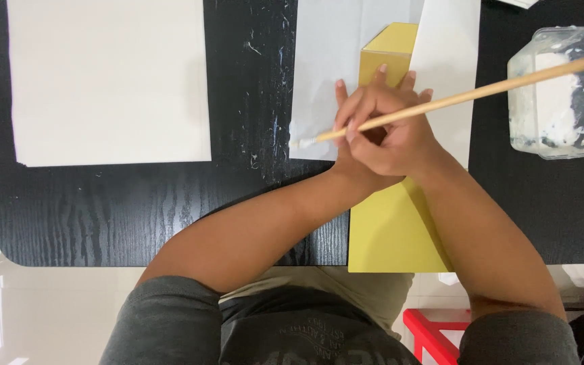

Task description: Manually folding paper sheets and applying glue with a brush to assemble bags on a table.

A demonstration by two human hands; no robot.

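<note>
Your right hand [400, 145] is closed around a long wooden brush [454, 101], fingers pinching the handle low down near the bristles, which gives you fine control of the tip. The handle slants up and away toward the right edge of the table, crossing over the clear plastic tub [561, 91], while the white-loaded bristle end touches down at the lower left corner of the pale paper sheet [326, 74].

Your left hand [363, 101] lies underneath the right one, fingers spread fairly flat and pressing on the yellow box [390, 233]. It looks placed there to keep box and paper from sliding under the brush; how much of the palm bears down I cannot tell, since the right hand covers it.

The yellow box runs from the near edge of the table, where it overhangs slightly, up toward the far edge, with the pale paper wrapped or laid over its upper part on both sides.

The tub holding white paste sits near the far right corner, within easy reach of the brush.

A large white sheet [109, 78] lies flat toward the far left corner of the black table [136, 209], well apart from your hands. White smears speckle the table between the two sheets.
</note>
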